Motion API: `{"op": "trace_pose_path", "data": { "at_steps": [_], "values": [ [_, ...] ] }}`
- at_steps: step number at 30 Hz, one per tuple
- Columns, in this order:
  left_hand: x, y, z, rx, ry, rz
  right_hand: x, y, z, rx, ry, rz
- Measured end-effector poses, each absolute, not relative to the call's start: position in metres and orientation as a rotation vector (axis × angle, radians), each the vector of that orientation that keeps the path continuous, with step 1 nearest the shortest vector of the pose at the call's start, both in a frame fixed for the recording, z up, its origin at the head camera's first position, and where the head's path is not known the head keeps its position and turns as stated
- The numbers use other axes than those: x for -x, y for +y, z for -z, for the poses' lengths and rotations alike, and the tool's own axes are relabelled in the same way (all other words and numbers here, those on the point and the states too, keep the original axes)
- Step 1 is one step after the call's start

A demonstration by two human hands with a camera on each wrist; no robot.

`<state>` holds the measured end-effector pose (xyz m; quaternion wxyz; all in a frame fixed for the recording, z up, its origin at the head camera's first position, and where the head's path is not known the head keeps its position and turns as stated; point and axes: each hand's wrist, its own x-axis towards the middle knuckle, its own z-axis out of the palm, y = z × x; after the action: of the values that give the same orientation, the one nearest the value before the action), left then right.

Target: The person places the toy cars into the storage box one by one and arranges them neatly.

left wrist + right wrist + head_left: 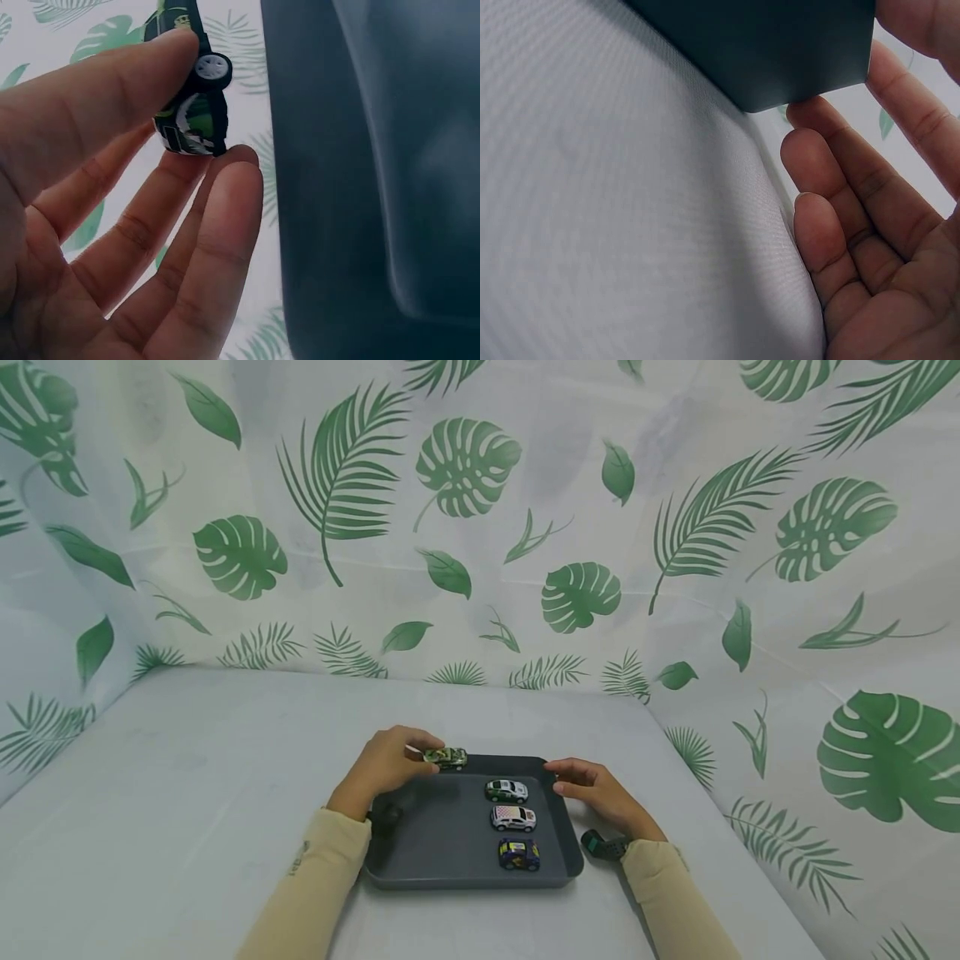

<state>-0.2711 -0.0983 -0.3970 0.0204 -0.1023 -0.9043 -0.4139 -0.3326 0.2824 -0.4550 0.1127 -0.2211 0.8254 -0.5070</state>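
My left hand (382,768) pinches a green camouflage toy car (448,758) between thumb and fingers, above the far rim of a dark grey tray (442,847). The left wrist view shows the car's white-spoked wheel and black underside; the thumb covers part of its side. Three toy cars stand in a column in the tray's right half: a white-and-green car (507,791), a white car with a pink-patterned roof (513,818) and a dark blue-purple car (519,854). My right hand (603,795) holds the tray's far right corner, thumb and fingers about its wall (795,52).
The tray lies on a white-covered table (225,793). Behind and to the right hangs a white cloth (525,552) printed with green leaves. A dark band (604,845) circles the right wrist, and a dark wrist device (386,817) sits by the left one.
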Motion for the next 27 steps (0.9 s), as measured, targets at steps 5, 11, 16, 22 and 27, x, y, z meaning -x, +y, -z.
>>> {"op": "trace_pose_path", "data": {
  "at_steps": [5, 11, 16, 22, 27],
  "values": [
    [0.272, -0.093, 0.4, 0.294, -2.838, 1.231, 0.331, 0.281, 0.454, 0.637, 2.42, 1.493],
    [0.273, -0.089, 0.402, 0.304, -2.879, 1.172, 0.332, 0.281, 0.454, 0.629, 2.427, 1.482],
    [0.274, -0.084, 0.406, 0.282, -2.916, 1.121, 0.332, 0.282, 0.454, 0.637, 2.436, 1.473],
    [0.274, -0.079, 0.407, 0.254, -2.957, 1.042, 0.333, 0.282, 0.455, 0.646, 2.44, 1.468],
    [0.273, -0.077, 0.41, 0.228, -2.988, 1.003, 0.332, 0.283, 0.455, 0.662, 2.435, 1.476]
  ]
}}
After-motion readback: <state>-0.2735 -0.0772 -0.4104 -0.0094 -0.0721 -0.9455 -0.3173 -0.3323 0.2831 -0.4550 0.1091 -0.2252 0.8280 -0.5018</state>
